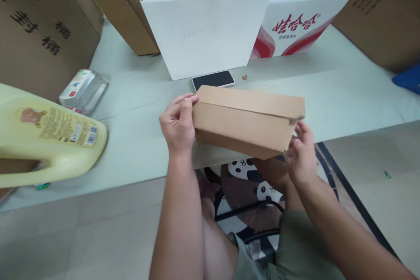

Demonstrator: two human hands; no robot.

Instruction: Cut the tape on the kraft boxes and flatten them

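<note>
A closed brown cardboard box (246,124) is held just above the near edge of a pale table (138,140). My left hand (177,124) grips its left end, fingers curled over the lid's corner. My right hand (302,155) holds the right end, fingers pressed at the lid's side flap. Behind the box a black phone (213,79) lies flat on the table.
A large yellow jug (49,140) lies on its side at the left, beside a clear plastic package (83,91). White boxes (203,30), a red-and-white carton (295,24) and brown cartons (39,30) crowd the back. A panda-patterned stool (249,183) is below.
</note>
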